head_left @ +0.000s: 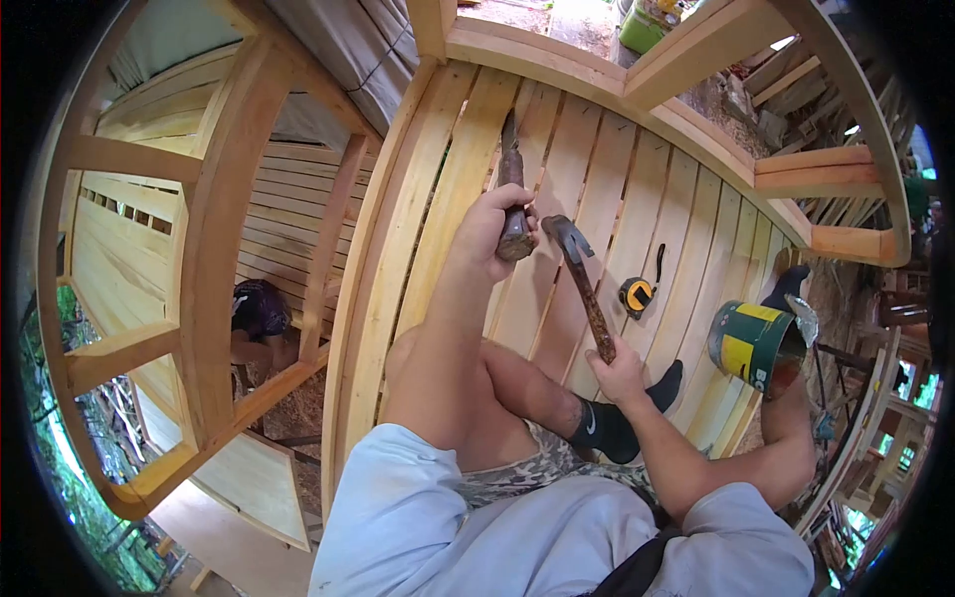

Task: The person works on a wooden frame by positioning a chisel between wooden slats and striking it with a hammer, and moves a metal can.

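Note:
My left hand (494, 224) is wrapped round the dark handle of a chisel-like tool (513, 169), whose narrow blade points away from me at a gap between the slats. In my right hand (619, 370) is the lower end of a claw hammer's worn handle (589, 303). The hammer head (567, 237) is close to the right of the tool's butt end, apart from it. Beneath both hands lies a floor of light wooden slats (607, 189). A yellow and black tape measure (636, 296) rests on the slats right of the hammer.
A green and yellow can (753, 341) stands at the right, near my knee. Wooden frame beams (537, 52) border the slats at the top. At the left, beyond a curved wooden frame (224, 229), another person (261, 313) is low down. Scrap wood (786, 75) is piled outside.

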Demonstrator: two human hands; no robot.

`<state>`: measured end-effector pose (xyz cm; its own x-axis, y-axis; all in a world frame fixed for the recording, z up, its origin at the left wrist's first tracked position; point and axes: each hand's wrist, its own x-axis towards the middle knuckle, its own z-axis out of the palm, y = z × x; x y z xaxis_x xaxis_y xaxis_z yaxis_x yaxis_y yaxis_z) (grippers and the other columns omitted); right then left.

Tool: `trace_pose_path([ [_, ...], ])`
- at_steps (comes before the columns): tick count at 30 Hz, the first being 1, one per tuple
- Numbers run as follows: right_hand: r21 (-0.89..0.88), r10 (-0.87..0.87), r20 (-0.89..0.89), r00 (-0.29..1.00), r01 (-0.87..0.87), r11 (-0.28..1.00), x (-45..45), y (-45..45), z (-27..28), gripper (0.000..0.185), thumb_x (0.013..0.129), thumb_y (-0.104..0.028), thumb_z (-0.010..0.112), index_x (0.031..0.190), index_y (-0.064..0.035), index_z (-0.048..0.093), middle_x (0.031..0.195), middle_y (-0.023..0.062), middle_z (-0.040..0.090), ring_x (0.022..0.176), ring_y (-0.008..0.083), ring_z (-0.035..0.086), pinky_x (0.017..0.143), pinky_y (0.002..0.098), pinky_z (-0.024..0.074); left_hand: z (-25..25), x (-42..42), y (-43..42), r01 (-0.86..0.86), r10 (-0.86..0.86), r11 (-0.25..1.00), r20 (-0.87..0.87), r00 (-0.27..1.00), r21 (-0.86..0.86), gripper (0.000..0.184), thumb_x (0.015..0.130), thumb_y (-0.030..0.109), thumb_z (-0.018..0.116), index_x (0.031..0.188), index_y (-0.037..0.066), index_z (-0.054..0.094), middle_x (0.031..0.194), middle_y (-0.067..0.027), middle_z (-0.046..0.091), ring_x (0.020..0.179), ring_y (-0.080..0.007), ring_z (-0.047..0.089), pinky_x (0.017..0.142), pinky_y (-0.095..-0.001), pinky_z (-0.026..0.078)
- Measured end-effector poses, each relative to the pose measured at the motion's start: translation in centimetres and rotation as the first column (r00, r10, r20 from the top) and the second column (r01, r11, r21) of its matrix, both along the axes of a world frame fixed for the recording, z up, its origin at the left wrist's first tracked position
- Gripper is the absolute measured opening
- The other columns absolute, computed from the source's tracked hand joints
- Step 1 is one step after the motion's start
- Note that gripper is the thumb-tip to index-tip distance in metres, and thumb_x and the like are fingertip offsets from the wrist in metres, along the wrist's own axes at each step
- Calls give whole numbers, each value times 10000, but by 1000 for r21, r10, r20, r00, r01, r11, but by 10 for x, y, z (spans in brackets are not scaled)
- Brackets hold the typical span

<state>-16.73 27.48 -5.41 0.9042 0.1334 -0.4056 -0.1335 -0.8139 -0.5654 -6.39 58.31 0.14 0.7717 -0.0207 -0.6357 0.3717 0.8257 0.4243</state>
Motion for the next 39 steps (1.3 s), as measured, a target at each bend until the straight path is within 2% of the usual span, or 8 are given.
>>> trace_pose_path([
  [1, -19, -6, -53, 999, 5, 1000, 3, 2, 5, 293, 807, -271, 730, 920, -23, 623, 677, 142, 582, 646, 268, 589, 636, 404, 468, 4, 0, -2, -95, 89, 984, -49, 995, -148, 195, 818, 93, 672, 910, 42, 507, 729, -75, 582, 565, -127, 585, 476, -269, 516],
  [3, -55, 7, -76, 997, -11, 998, 2, 1, 5, 306, 804, -274, 735, 966, -34, 637, 723, 161, 621, 700, 327, 633, 679, 419, 487, 2, 1, 1, -56, 50, 990, -54, 997, -133, 192, 829, 98, 671, 919, 48, 509, 725, -72, 584, 559, -123, 583, 472, -270, 519],
  [29, -79, -10, -89, 996, 3, 997, -1, -4, -3, 318, 803, -312, 721, 900, -29, 613, 710, 164, 599, 691, 329, 614, 662, 434, 473, -11, 5, -9, 25, -24, 999, -13, 1000, 41, 137, 823, 100, 652, 871, 60, 530, 671, -39, 567, 527, -116, 569, 472, -283, 504],
  [31, -28, 23, -22, 1000, -23, 999, -1, -5, -5, 306, 816, -271, 729, 907, -6, 605, 665, 102, 557, 630, 215, 548, 618, 388, 447, -13, 6, -11, 4, -4, 998, -2, 1000, 66, 132, 825, 100, 652, 865, 60, 533, 681, -41, 566, 534, -119, 572, 468, -286, 503],
  [32, -28, 11, -19, 1000, -12, 1000, -2, -7, -6, 306, 816, -271, 729, 907, -6, 605, 665, 102, 557, 630, 215, 548, 618, 388, 447, -14, 6, -12, 15, -15, 998, 1, 1000, 66, 132, 825, 100, 652, 865, 60, 533, 681, -41, 566, 534, -119, 572, 468, -286, 503],
  [35, -2, -1, -16, 1000, 1, 1000, 0, -3, 0, 300, 809, -259, 730, 908, -6, 604, 667, 112, 553, 634, 236, 553, 626, 393, 453, -7, 4, -11, 7, -5, 998, -34, 999, 58, 152, 830, 101, 653, 896, 58, 523, 693, -48, 569, 540, -121, 574, 465, -280, 503],
  [37, 83, 3, -42, 999, 0, 997, -1, -6, -5, 341, 825, -293, 702, 1004, -12, 629, 774, 205, 632, 764, 384, 641, 692, 455, 490, -7, 4, -9, 33, -31, 998, -38, 999, 47, 125, 836, 102, 639, 880, 50, 534, 687, -47, 570, 536, -123, 567, 467, -282, 501],
  [39, 47, -8, -61, 998, 11, 999, 1, -5, 3, 343, 825, -290, 701, 1009, -10, 629, 784, 213, 636, 779, 395, 643, 699, 458, 494, -4, 5, -9, 38, -37, 999, -42, 998, 37, 104, 845, 103, 623, 868, 42, 542, 679, -45, 571, 533, -124, 560, 465, -284, 502],
])
